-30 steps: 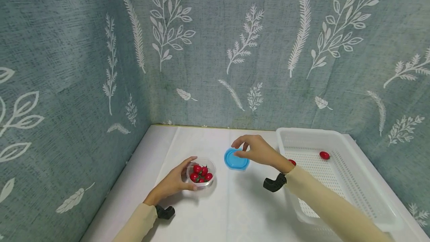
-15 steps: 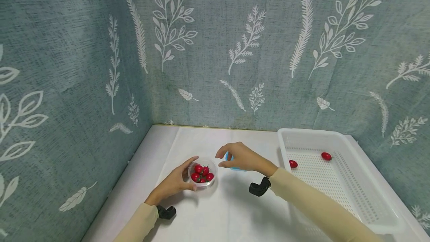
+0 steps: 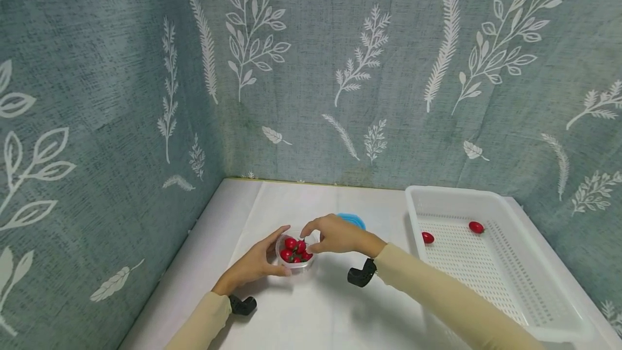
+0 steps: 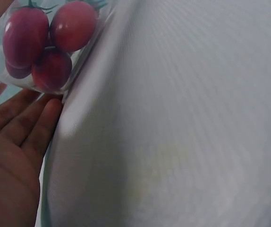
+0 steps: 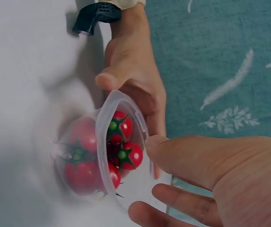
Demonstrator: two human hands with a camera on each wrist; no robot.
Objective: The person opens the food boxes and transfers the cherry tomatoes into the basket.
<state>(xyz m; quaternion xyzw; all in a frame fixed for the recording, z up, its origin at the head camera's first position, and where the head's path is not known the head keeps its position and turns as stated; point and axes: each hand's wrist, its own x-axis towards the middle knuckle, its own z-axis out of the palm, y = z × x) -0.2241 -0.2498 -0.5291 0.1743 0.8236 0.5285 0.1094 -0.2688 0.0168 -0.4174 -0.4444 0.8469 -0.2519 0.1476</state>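
A small clear plastic container [image 3: 302,266] stands on the white table, with several red cherry tomatoes [image 3: 290,243] with green stems inside. My left hand [image 3: 257,261] holds it from the left, thumb on the near side and fingers around the far side. In the left wrist view, the fingers of the left hand [image 4: 17,127] lie against the clear wall. My right hand [image 3: 335,235] is over the container's right rim, thumb and fingers apart. In the right wrist view, nothing shows between its fingers. Behind the right hand, a blue lid [image 3: 353,220] is partly hidden.
To the right is a white perforated tray [image 3: 466,271], holding one tomato [image 3: 476,227] towards the back and another tomato [image 3: 427,237] by its left side. Patterned blue-grey cloth [image 3: 311,69] walls the table at the back and left.
My right hand has moved left, from over the blue lid to the container's rim, now covering part of the lid. My left hand stays on the container.
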